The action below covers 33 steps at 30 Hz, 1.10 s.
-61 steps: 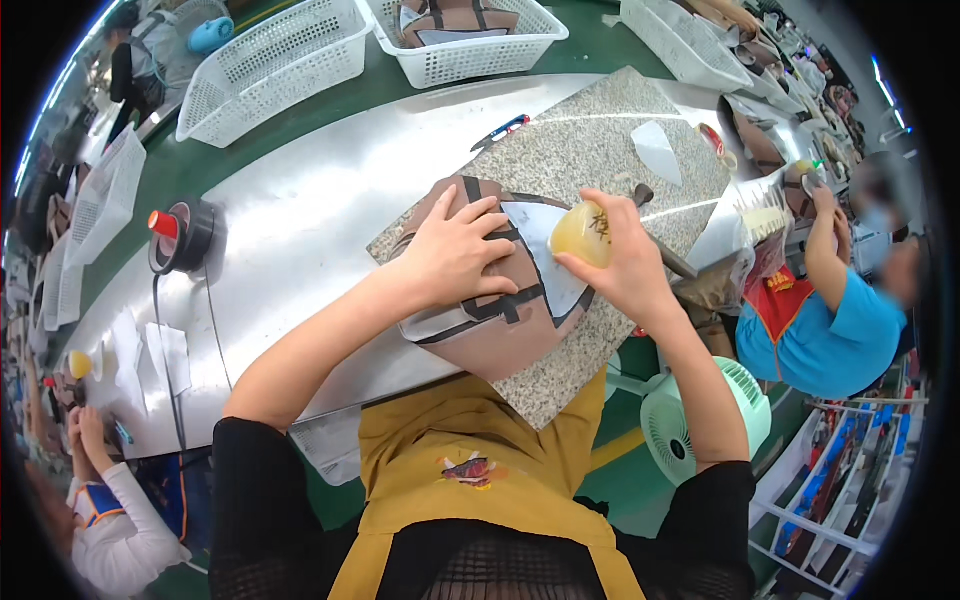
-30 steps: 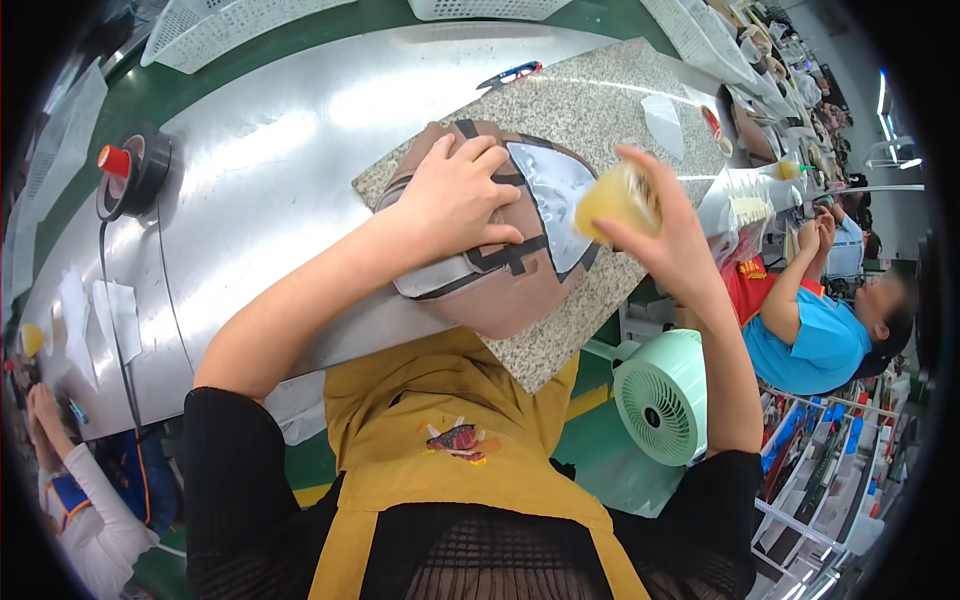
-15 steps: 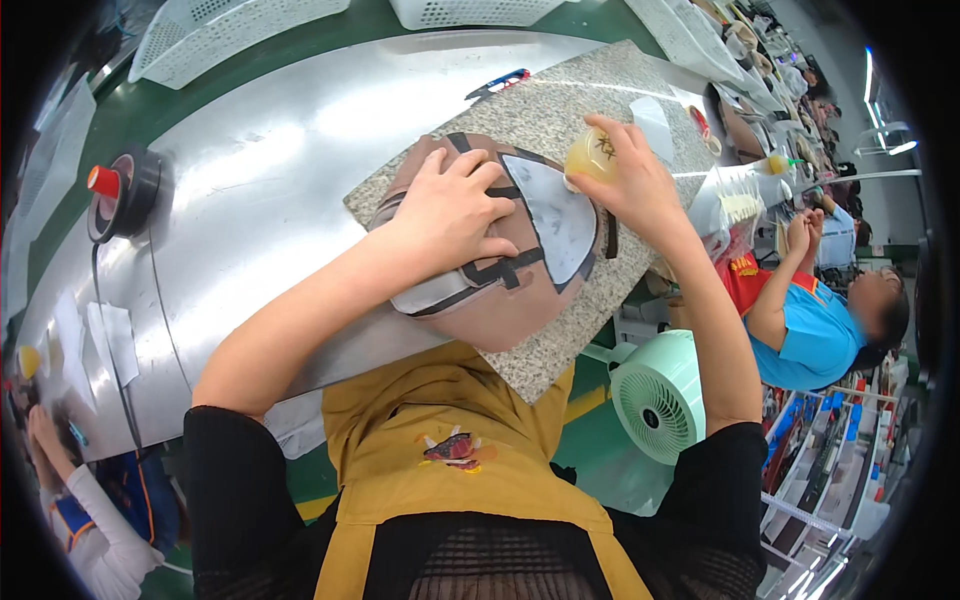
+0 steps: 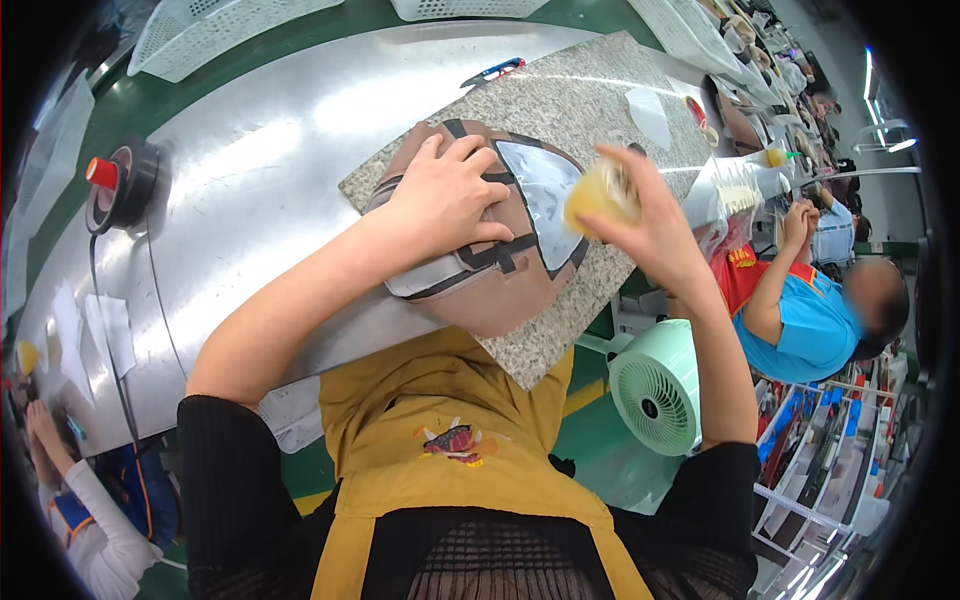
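Observation:
A brown leather bag piece (image 4: 500, 305) with black strips lies on a speckled stone slab (image 4: 535, 360). My left hand (image 4: 447, 190) rests on its left part, fingers spread over the leather and nothing held. At its right end is a pale, whitish panel (image 4: 545, 190) that catches the light. My right hand (image 4: 650, 205) is closed round a yellow, rounded bottle-like thing (image 4: 600, 197), beside that panel's right edge. Motion blurs the yellow thing, so its exact kind is unclear.
A blue and red cutter-like tool (image 4: 497, 71) lies at the slab's far edge, a white scrap (image 4: 650, 117) near its far right. A black pot with a red knob (image 4: 122, 188) stands left on the metal table (image 4: 250, 150). A green fan (image 4: 655, 390) is at lower right; co-workers sit either side.
My right hand has moved slightly right and nearer, turning the yellow thing. My left hand stays on the leather. The whole view has shifted a little.

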Each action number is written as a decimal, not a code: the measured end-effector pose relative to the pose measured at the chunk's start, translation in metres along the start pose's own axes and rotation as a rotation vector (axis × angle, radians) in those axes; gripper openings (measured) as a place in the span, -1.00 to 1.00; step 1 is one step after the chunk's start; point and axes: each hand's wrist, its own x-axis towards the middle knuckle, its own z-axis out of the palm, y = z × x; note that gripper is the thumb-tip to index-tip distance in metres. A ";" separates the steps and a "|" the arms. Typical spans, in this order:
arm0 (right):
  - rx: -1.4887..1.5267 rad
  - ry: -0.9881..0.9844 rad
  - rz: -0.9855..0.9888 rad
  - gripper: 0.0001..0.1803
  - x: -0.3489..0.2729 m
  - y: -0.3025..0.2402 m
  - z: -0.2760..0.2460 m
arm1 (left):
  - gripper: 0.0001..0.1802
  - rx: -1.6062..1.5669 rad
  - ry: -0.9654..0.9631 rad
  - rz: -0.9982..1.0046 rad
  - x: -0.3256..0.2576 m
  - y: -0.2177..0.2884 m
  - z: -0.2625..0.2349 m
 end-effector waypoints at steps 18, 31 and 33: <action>0.160 -0.311 0.055 -0.28 -0.011 -0.009 -0.005 | -0.48 -0.013 0.018 0.011 -0.001 0.001 0.003; -0.122 -0.131 0.069 -0.30 0.009 0.013 0.007 | -0.47 -0.012 0.014 0.008 -0.002 0.000 0.005; 0.005 -0.251 0.111 -0.30 -0.010 0.000 0.001 | -0.47 -0.011 0.019 -0.002 -0.003 -0.001 0.003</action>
